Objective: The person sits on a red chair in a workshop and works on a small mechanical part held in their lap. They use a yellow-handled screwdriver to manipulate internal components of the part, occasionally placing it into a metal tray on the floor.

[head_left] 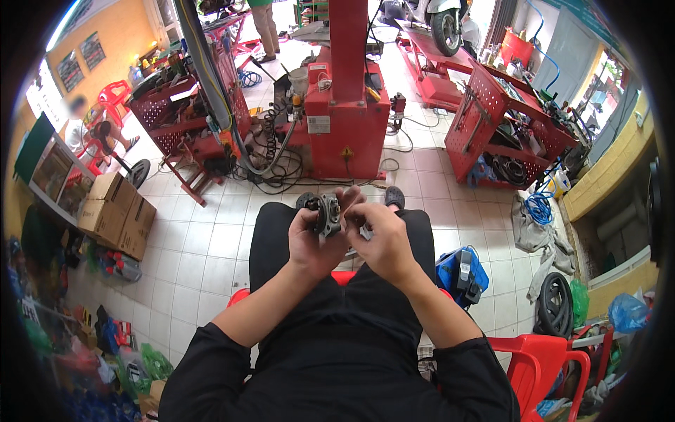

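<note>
My left hand [308,243] is wrapped round a compact grey-and-black metal part [328,214] with a flange and bolt-like fittings, held up above my lap. It looks like a motorbike part, but its exact kind is unclear. Just to its right, my right hand [380,235] has its fingers drawn together in a pinch, close to the part. A small pale, silvery bit shows by the right fingertips, too small to name. The fingers hide some of the part's right side.
Ahead stands a red lift post [344,133] with cables and hoses at its foot. Red tool carts [485,126] flank it. Cardboard boxes [112,211] are at left, a blue bag [462,274] by my right leg, a red chair [538,366] behind right. A person [77,130] sits far left.
</note>
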`<state>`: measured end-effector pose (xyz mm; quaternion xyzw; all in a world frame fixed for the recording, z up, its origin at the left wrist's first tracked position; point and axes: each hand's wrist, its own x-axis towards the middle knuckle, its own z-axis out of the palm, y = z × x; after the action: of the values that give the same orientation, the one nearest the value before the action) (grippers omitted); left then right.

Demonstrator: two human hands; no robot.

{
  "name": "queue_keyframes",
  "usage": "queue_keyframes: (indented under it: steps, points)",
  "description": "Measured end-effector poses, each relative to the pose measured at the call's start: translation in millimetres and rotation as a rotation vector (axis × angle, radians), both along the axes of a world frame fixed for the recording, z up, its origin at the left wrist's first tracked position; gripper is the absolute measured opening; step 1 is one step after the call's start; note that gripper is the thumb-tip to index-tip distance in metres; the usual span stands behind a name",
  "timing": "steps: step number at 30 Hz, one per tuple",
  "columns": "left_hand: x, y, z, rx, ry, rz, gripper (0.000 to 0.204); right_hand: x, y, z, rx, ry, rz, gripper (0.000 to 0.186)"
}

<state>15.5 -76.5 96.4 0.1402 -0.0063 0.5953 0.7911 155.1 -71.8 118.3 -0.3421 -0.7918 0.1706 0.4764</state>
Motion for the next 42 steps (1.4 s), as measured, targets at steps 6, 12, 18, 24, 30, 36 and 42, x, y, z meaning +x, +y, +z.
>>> queue_keyframes:
  steps: [6,12,18,24,30,36,42]
  points:
    - [-3.4,0.6,-7.0,-0.197,-0.067,-0.002,0.037,5.2,-1.1,10.8,-0.662,0.477,0.238,0.010]
    - [-3.7,-4.6,3.0,-0.183,0.081,0.083,0.032,4.2,1.1,13.3,-0.800,0.568,0.355,0.013]
    - [-0.9,-5.1,1.7,-0.165,0.183,0.113,0.029,6.2,2.9,12.2,-0.917,0.647,0.421,0.015]
    - [-0.8,-3.5,0.1,-0.189,0.185,0.136,0.024,4.7,3.0,11.8,-0.973,0.665,0.430,0.016]
    - [-1.9,-4.2,-0.5,-0.216,0.217,0.148,0.021,5.8,4.7,12.6,-1.045,0.584,0.385,0.016]
    - [-1.2,-5.5,2.6,-0.206,0.290,0.158,0.023,9.3,10.1,3.0,-1.106,0.565,0.431,0.013]
    - [-5.2,-3.6,-4.4,-0.189,0.272,0.124,0.023,9.9,10.7,4.0,-1.136,0.561,0.481,0.012]
